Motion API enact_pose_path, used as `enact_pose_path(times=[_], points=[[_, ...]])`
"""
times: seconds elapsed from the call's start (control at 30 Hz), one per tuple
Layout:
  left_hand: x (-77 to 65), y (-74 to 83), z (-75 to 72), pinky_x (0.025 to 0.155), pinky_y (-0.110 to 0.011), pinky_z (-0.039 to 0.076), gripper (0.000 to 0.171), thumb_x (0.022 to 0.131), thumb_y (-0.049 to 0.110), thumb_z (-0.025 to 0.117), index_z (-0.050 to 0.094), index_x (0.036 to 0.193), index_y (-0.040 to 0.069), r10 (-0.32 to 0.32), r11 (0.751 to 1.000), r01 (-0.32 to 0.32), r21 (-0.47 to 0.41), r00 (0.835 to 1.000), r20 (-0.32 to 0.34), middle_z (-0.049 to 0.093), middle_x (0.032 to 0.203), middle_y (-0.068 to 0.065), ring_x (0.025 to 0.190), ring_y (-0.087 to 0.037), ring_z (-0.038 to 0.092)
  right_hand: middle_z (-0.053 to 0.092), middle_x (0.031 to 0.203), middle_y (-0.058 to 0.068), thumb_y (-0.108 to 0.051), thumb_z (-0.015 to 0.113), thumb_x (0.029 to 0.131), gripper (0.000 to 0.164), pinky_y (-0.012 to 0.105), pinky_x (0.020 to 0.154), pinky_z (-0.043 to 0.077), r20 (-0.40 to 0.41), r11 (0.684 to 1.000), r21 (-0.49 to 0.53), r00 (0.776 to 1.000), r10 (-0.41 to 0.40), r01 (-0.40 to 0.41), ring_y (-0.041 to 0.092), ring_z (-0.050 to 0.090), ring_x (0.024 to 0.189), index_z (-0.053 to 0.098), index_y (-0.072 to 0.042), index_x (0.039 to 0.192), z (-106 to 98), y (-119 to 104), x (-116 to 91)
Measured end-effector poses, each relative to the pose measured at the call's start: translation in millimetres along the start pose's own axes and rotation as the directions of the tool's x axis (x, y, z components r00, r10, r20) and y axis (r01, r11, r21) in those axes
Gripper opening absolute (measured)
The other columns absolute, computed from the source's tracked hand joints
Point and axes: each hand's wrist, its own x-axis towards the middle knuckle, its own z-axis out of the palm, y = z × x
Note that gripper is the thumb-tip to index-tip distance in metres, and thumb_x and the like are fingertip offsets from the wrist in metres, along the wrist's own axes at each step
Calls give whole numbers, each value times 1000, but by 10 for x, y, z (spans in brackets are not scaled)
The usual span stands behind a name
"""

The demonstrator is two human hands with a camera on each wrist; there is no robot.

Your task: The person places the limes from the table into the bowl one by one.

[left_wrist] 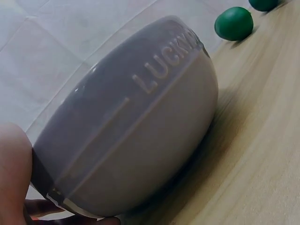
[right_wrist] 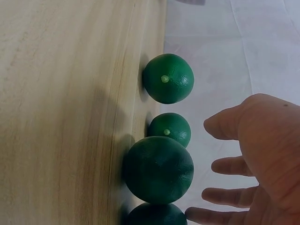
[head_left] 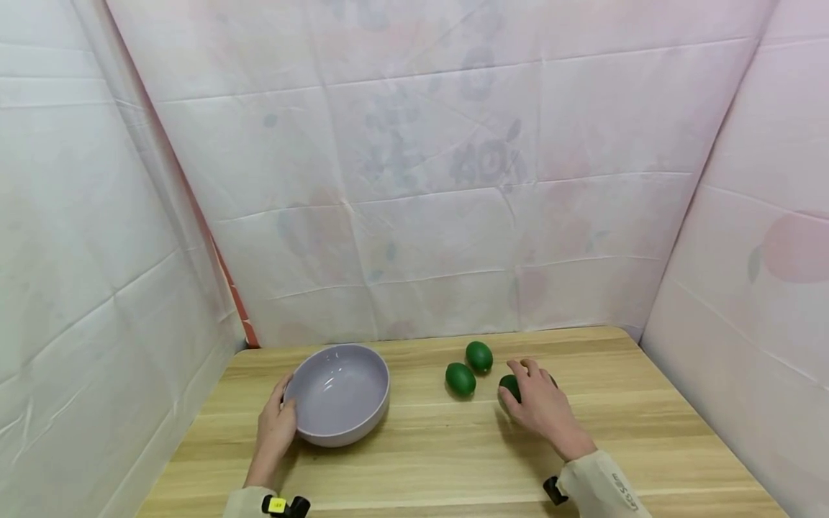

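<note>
A greyish-purple bowl [head_left: 340, 392] with raised lettering on its outer wall [left_wrist: 159, 70] is at the left of the table. My left hand [head_left: 276, 428] grips its left side, the thumb at the rim and fingers round the outside. Over on the right, my right hand [head_left: 544, 406] hovers above green limes with its fingers spread. One lime [head_left: 509, 387] shows partly beneath that hand, and another is almost hidden by it. In the right wrist view, a gap separates the thumb from the nearer lime [right_wrist: 158, 169]; whether a fingertip touches the lowest lime [right_wrist: 157, 215] I cannot tell.
Two more limes, one in front [head_left: 460, 380] and one behind [head_left: 479, 357], lie between the bowl and my right hand. The wooden table [head_left: 414, 467] ends at a pale printed cloth [head_left: 421, 302], and similar cloth hangs on both sides.
</note>
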Motion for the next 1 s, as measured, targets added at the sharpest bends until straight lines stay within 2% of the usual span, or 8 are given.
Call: enact_pose_path(times=[0.27,0.43,0.7,1.0], points=[[-37,-52,-11,123,-63,28,56,106,14,33,27,162,19,-4,1000,3,-13,1000,-12,24,168,-21,153,-45,25,56,137,28,-28,67,96,50,63,80,58,8,1000,-23,1000,-19,19,48,57,123,57,-2,138,26,-13,1],[-31,-51,-3,124,-62,28,57,105,14,33,28,162,18,-3,1000,3,-26,1000,-16,24,168,-21,154,-46,24,59,133,27,-25,68,94,47,63,81,58,-1,999,-33,999,-32,32,48,57,122,60,-1,135,29,-26,5],[-18,-47,18,124,-61,29,57,106,12,33,28,162,18,0,999,-1,-53,1000,-20,23,168,-20,154,-45,24,61,129,26,-20,68,93,43,62,84,58,43,999,-14,999,-31,32,47,57,120,62,0,131,31,-51,0],[-9,-59,38,124,-61,29,57,105,13,33,28,162,19,6,999,-7,-53,1000,-28,25,168,-19,154,-44,26,63,126,26,-17,70,92,41,59,86,58,33,998,-30,997,-63,64,46,57,115,63,1,128,61,-44,26]])
